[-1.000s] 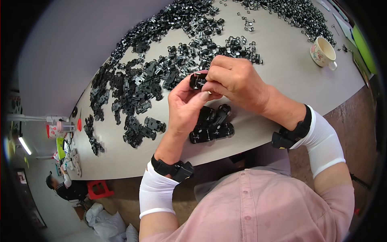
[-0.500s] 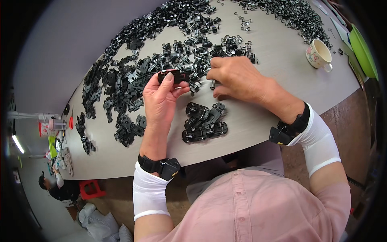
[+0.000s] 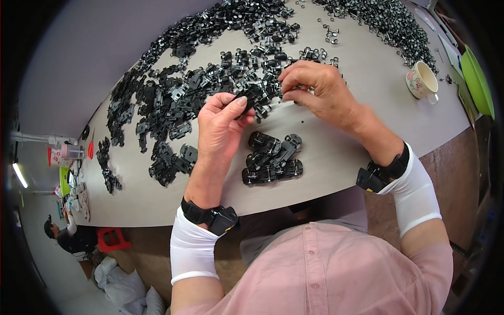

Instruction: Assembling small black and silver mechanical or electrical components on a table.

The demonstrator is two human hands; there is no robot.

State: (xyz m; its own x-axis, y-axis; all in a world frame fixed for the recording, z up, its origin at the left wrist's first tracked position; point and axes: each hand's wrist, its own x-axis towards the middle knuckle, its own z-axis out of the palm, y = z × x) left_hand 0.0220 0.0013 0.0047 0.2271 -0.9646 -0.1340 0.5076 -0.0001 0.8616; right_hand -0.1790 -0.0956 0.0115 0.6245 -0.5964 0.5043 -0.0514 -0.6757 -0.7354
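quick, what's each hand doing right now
Left hand: closed, holding a small black part.
Right hand: half curled; cannot tell whether it holds anything.

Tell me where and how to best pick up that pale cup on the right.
Probably by its handle, the right hand coming from the near right: the loop juts that way from the round cup, away from the heaped wheel parts.

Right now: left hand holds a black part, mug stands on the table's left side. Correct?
One error: the mug stands on the table's right side, near the green bowl, as the head view shows. The rest holds: the left hand does hold a black part.
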